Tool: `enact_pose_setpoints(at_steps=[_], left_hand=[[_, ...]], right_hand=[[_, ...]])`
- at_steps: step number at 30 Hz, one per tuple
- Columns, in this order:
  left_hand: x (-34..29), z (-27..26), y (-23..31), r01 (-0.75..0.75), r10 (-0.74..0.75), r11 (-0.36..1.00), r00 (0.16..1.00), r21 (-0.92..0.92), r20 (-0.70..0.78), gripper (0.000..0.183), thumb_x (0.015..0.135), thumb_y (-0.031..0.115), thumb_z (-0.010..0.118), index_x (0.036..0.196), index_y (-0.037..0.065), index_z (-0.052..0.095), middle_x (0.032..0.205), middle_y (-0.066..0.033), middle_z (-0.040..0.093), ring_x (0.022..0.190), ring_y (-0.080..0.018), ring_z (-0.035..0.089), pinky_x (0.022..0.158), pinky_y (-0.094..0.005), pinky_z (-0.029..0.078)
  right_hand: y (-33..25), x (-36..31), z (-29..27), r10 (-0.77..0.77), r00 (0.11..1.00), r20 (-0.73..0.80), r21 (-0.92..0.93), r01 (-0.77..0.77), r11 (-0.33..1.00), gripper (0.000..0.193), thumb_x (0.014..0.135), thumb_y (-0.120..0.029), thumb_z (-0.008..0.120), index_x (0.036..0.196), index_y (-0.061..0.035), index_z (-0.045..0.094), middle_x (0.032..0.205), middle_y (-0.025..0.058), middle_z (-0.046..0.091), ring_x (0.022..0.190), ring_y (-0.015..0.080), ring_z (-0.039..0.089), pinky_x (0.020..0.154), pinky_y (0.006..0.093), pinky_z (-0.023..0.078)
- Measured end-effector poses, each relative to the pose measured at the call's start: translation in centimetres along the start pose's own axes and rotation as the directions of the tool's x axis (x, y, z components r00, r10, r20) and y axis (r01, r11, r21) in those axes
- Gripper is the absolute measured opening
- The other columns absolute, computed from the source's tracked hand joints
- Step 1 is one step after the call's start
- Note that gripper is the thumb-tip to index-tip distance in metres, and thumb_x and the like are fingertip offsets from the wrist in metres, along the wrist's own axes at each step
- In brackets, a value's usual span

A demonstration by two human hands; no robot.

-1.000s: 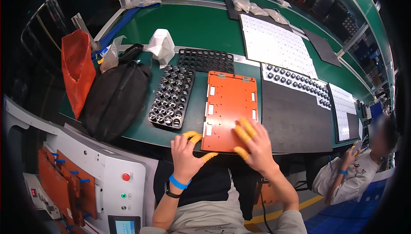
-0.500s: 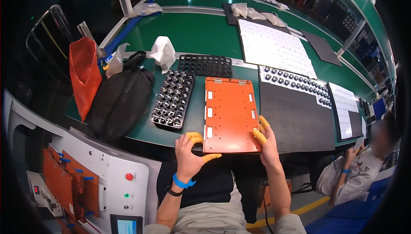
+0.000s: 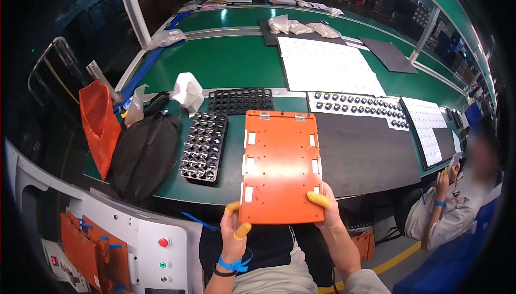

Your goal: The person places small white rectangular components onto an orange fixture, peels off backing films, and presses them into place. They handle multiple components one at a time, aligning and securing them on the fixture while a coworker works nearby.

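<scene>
An orange rectangular fixture plate (image 3: 282, 170) with small holes, white slots and two metal hinges along its far edge is tilted up off the bench. My right hand (image 3: 329, 208) grips its right edge near the lower corner, yellow-covered thumb on the face and fingers behind. At the lower left corner my left hand (image 3: 234, 235) closes on the edge, its yellow-covered thumb at the corner; part of its fingers is hidden. To the left stands a black tray (image 3: 185, 174) of round, shiny lens-like parts. Beyond the plate lies an empty black tray (image 3: 242, 102) with round holes.
A black bag (image 3: 145, 157) and red-orange sack (image 3: 98, 127) sit at left. Right of the plate lies a black mat (image 3: 371, 154) with a white sheet (image 3: 349, 103) bearing rows of black parts. A white control machine (image 3: 145, 240) stands lower left. A co-worker (image 3: 446, 208) sits at right.
The orange plate has been lifted off the bench and brought toward me. My left hand, earlier spread beside the corner, now closes on it. The view has tilted up slightly.
</scene>
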State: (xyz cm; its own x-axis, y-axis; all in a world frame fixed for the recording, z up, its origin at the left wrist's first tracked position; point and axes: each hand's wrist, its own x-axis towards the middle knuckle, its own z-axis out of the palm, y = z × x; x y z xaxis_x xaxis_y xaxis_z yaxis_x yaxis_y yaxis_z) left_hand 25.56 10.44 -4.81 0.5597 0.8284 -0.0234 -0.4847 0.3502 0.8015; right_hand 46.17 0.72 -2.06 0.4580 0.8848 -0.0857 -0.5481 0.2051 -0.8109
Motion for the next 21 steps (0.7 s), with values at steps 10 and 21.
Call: enact_pose_setpoints(at_steps=[10,21], left_hand=[[-9.3,-9.3,-6.4,0.158,-0.157,0.87,0.987,-0.466,0.042,0.073,0.095,0.05,0.06,0.151,0.009,0.035,0.147,-0.0069,0.048,0.131,-0.0246,0.049,0.109,-0.0407,0.04],[-19.1,0.1,13.6,-0.824,0.747,0.535,0.565,-0.187,-0.351,0.065,0.093,0.032,0.058,0.15,0.007,0.039,0.147,-0.0109,0.049,0.133,-0.0309,0.049,0.109,-0.0495,0.042]], right_hand=[[-5.6,-2.8,4.8,-0.084,0.864,0.496,-0.225,0.221,0.949,0.067,0.078,-0.01,0.082,0.134,0.0059,0.048,0.127,0.0129,0.057,0.114,0.0195,0.057,0.099,0.0346,0.045],[-2.7,-2.1,22.0,0.133,0.074,0.988,-0.145,0.206,0.968,0.097,0.081,-0.019,0.085,0.153,-0.0001,0.024,0.137,0.016,0.052,0.126,0.0205,0.052,0.102,0.0396,0.047]])
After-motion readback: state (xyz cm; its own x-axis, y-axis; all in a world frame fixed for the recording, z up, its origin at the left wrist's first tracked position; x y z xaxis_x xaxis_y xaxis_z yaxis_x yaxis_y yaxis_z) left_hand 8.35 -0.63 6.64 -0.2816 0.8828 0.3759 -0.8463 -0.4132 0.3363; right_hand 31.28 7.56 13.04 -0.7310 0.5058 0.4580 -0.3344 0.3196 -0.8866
